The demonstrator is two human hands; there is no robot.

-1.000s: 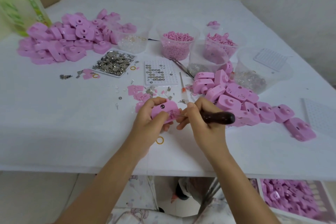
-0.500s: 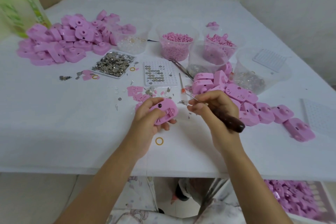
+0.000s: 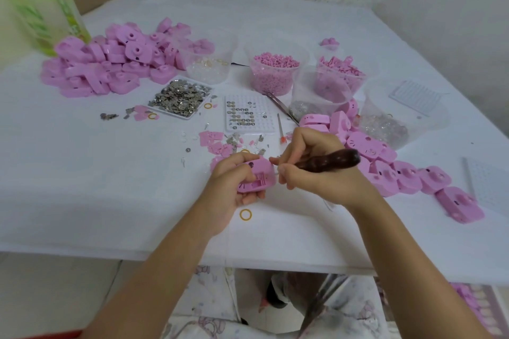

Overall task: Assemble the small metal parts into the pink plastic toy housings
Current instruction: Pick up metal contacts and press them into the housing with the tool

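Note:
My left hand (image 3: 234, 187) grips a pink plastic housing (image 3: 259, 175) just above the white table, its open inner side turned up. My right hand (image 3: 314, 170) holds a tool with a dark brown wooden handle (image 3: 327, 161); the thin metal tip meets the housing's right edge. A shallow tray of small silvery metal parts (image 3: 179, 98) lies at the middle left. A white gridded tray (image 3: 249, 115) with round metal pieces sits behind my hands. Loose metal bits and pink plates (image 3: 217, 143) are scattered just beyond the housing.
Pink housings are heaped at the back left (image 3: 115, 63) and strung along the right (image 3: 385, 165). Clear tubs of pink bits (image 3: 275, 71) and clear parts (image 3: 385, 124) stand at the back. A yellow ring (image 3: 245, 214) lies near the table's front edge. A green bottle (image 3: 41, 8) stands far left.
My right hand swung away from the housing to the right half a second ago, and has now come back so the tool tip meets the housing again. My left hand kept its hold.

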